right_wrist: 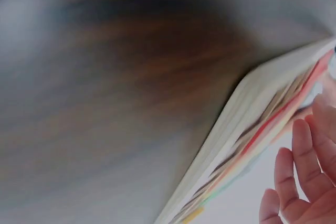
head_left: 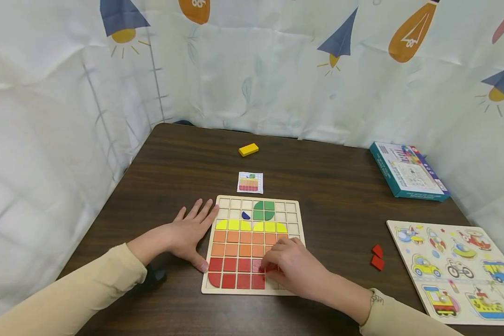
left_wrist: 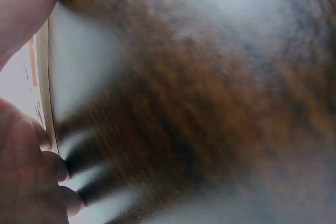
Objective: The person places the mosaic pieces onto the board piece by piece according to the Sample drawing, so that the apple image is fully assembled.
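A wooden grid board [head_left: 294, 217] lies on the table, with yellow, orange, red and green tiles and a dark blue half-round piece [head_left: 245, 215] set in it. My left hand [head_left: 189, 235] spreads flat at the board's left edge, thumb by the lower red rows; in the left wrist view its fingers [left_wrist: 52, 166] meet that edge. My right hand [head_left: 296, 268] is over the lower right part, thumb and fingertips pinching a red tile [head_left: 270, 267] close over the grid. That hand hides the nearby cells. In the right wrist view, the other fingers [right_wrist: 304, 156] are loosely bent.
A small picture card [head_left: 249, 182] lies beyond the board, with a yellow block [head_left: 248, 150] farther back. Two loose red pieces [head_left: 377, 262] are to the right. Beyond them lie a vehicle puzzle board [head_left: 438, 242] and a teal-edged box [head_left: 409, 170]. Curtains border the table.
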A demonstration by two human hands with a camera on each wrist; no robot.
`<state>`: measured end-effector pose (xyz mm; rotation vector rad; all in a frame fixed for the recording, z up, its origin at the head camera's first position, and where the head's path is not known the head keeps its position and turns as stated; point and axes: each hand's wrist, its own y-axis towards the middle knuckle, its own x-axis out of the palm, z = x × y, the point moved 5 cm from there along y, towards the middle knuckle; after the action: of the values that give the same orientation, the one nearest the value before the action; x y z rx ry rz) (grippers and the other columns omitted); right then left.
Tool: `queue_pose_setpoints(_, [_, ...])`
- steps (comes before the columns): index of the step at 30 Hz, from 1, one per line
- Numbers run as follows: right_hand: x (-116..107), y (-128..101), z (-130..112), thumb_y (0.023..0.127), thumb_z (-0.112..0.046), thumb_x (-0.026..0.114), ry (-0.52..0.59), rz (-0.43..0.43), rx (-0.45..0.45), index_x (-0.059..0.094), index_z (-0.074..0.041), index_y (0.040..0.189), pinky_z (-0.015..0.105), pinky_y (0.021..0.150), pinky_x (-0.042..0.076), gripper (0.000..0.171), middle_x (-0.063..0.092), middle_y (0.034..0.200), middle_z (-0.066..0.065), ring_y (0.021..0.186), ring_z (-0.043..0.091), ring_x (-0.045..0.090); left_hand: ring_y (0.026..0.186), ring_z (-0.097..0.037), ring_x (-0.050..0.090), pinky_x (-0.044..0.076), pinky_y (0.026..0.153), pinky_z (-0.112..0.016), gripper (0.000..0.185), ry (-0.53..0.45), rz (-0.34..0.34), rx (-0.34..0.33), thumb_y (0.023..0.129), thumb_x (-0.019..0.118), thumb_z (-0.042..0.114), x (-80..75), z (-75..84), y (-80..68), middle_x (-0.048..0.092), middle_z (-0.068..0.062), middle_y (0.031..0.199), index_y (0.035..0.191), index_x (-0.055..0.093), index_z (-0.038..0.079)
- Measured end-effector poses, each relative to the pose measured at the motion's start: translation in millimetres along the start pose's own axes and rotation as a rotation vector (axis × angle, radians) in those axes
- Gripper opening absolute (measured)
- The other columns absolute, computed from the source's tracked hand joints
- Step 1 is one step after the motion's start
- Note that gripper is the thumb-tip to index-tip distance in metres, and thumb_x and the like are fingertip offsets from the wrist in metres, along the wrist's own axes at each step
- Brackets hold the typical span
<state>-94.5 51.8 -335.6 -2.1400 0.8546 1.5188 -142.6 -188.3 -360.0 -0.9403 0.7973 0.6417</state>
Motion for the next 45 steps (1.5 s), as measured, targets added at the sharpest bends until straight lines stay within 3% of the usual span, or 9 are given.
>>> queue_pose_setpoints(7, [-21.5,-29.7,44.5,0.079,-0.011,0.088,-0.035,0.100,0.120,0.077,-0.019,0.096,0.043,0.081,0.051,0.021,0.075,0.091,-0.012,0.087,0.009,0.062,0.156,-0.052,-0.007,0.002,0.117,-0.078,0.146,0.003,-0.006,-0.001,0.062,0.089,0.062,0.3,-0.6,1.4,-0.002,-0.026,0.171,0.163,0.004,0.000])
queue_pose_setpoints(11, [-33.7,-54.6,76.5,0.080,-0.012,0.087,-0.033,0.129,0.245,0.077,-0.018,0.099,0.041,0.082,0.056,0.022,0.075,0.097,-0.010,0.092,0.014,0.069,0.156,-0.053,-0.006,0.003,0.117,-0.078,0.146,0.003,-0.003,0.004,0.062,0.090,0.062,0.1,-0.1,1.0,-0.002,-0.027,0.171,0.163,0.005,0.000])
queue_pose_setpoints(15, [-42.2,-85.0,106.7,0.082,-0.014,0.085,-0.010,0.122,0.377,0.076,-0.015,0.102,0.041,0.082,0.059,0.022,0.075,0.102,-0.005,0.095,0.019,0.072,0.156,-0.053,-0.006,0.003,0.117,-0.078,0.146,0.000,-0.003,0.006,0.061,0.090,0.061,-0.4,0.5,-0.4,-0.001,-0.027,0.170,0.163,0.005,0.000])
queue_pose_setpoints(17, [-44.6,-99.9,120.5,0.082,-0.015,0.085,-0.006,0.106,0.431,0.076,-0.013,0.103,0.037,0.076,0.058,0.023,0.075,0.103,-0.002,0.093,0.020,0.072,0.155,-0.053,-0.006,0.003,0.117,-0.078,0.146,-0.003,-0.002,0.006,0.062,0.090,0.061,-0.7,0.3,-0.9,-0.001,-0.027,0.170,0.163,0.005,0.000])
queue_pose_setpoints(22, [-47.4,-130.8,147.0,0.080,-0.018,0.087,-0.045,0.061,0.543,0.075,-0.010,0.105,0.027,0.064,0.049,0.029,0.071,0.095,-0.002,0.079,0.012,0.062,0.155,-0.053,-0.006,0.002,0.117,-0.078,0.146,-0.008,0.001,0.011,0.062,0.090,0.060,-0.6,-0.4,-1.3,-0.002,-0.027,0.170,0.163,0.005,-0.001])
queue_pose_setpoints(33, [-51.7,-153.6,166.3,0.078,-0.015,0.088,-0.102,0.009,0.621,0.074,-0.001,0.104,0.041,0.070,0.056,0.032,0.073,0.094,0.006,0.083,0.021,0.068,0.155,-0.054,-0.006,0.002,0.117,-0.078,0.145,-0.009,0.005,0.004,0.061,0.090,0.060,1.4,-1.6,-1.0,-0.001,-0.027,0.170,0.163,0.006,0.000])
queue_pose_setpoints(45, [-42.8,-150.3,163.8,0.076,-0.010,0.088,-0.095,-0.024,0.624,0.073,-0.006,0.096,0.037,0.068,0.056,0.025,0.071,0.088,0.001,0.078,0.014,0.064,0.155,-0.054,-0.005,0.003,0.117,-0.078,0.146,-0.006,0.006,0.007,0.061,0.090,0.061,1.3,-0.1,-0.7,-0.001,-0.027,0.170,0.163,0.006,0.000])
